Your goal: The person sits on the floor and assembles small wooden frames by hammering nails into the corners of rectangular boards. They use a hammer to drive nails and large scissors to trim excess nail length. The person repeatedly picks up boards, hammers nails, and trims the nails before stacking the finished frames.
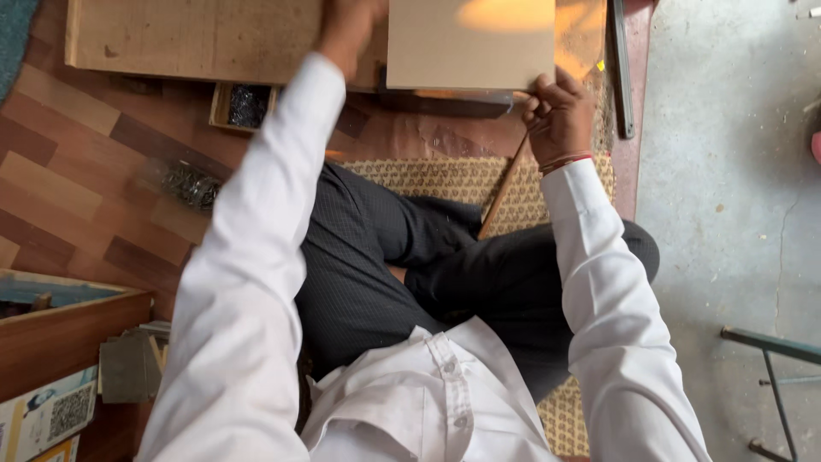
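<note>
The right hand (560, 115) is pinching a thin wooden stick (505, 184) at the light board (470, 43), up at twelve o'clock. The left hand (346, 30) is pressing the board's edge; its grip is hidden. Keeping the board steady is helping.

Small woodworking workshop, floor-level work. Evidence: large pale plywood panel (192, 34) lying on brown wood-pattern laminate flooring (60, 180); open small wooden box of dark screws (244, 105); woven tan straw mat (445, 175) as seat; bare grey concrete floor (727, 171) alongside.
</note>
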The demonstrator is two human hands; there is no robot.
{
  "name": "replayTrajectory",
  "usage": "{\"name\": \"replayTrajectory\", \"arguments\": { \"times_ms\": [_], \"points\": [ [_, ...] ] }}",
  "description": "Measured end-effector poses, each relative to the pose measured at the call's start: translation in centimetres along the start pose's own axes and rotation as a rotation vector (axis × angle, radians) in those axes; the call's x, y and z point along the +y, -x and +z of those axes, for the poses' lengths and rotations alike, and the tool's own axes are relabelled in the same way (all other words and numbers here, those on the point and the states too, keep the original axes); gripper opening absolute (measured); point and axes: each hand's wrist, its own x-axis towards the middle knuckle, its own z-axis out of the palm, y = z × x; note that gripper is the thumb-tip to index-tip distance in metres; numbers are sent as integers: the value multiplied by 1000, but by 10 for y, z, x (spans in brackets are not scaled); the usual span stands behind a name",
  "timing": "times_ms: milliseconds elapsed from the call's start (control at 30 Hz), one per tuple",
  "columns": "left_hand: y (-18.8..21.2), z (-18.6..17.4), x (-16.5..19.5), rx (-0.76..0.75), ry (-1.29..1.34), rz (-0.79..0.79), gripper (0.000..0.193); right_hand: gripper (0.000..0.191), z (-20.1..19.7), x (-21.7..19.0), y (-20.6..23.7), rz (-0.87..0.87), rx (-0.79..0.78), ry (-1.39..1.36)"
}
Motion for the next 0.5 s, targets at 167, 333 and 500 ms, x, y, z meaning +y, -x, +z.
{"name": "replayTrajectory", "arguments": {
  "times_ms": [167,333,500],
  "points": [
    [56,-1,-71,-164,-600,344,98,39,-4,43,-39,101,191,534],
    [56,8,-105,-68,-835,337,54,61,-21,64,-35,-583,253,1721],
    [42,14,-117,42,-694,563,49,52,-20,80,-32,-696,156,1803]
  ]
}}
